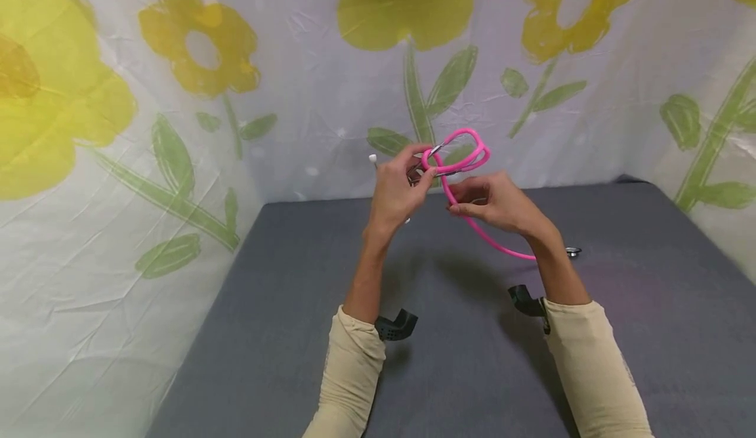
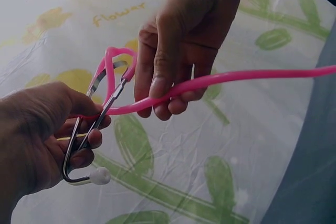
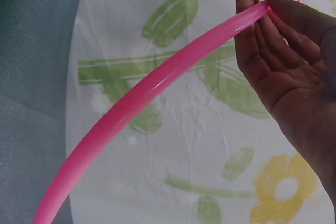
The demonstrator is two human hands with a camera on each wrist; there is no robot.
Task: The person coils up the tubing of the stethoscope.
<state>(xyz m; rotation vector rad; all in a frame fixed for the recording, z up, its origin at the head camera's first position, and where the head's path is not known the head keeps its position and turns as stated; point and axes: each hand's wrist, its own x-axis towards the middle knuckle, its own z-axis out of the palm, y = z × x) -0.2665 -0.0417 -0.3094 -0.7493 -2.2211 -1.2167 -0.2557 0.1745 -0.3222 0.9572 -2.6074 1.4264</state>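
Note:
A pink stethoscope (image 1: 487, 236) hangs between both hands above the table, its tubing looped near the metal ear tubes. My left hand (image 1: 398, 185) grips the ear tubes together with the looped tubing. One white ear tip (image 2: 100, 176) sticks out below the left fingers in the left wrist view. My right hand (image 1: 502, 205) pinches the single tube between thumb and fingertips, just right of the loop. From there the tube droops down to the right, behind the right forearm. The metal chest piece (image 1: 573, 252) shows beyond that forearm, low over the table.
A dark grey table (image 1: 307, 280) spreads below the arms. Behind and left of it hangs a white curtain (image 1: 307, 96) printed with yellow flowers and green leaves. Black wrist mounts (image 1: 397, 326) sit on both forearms, by the beige sleeves (image 1: 351, 372).

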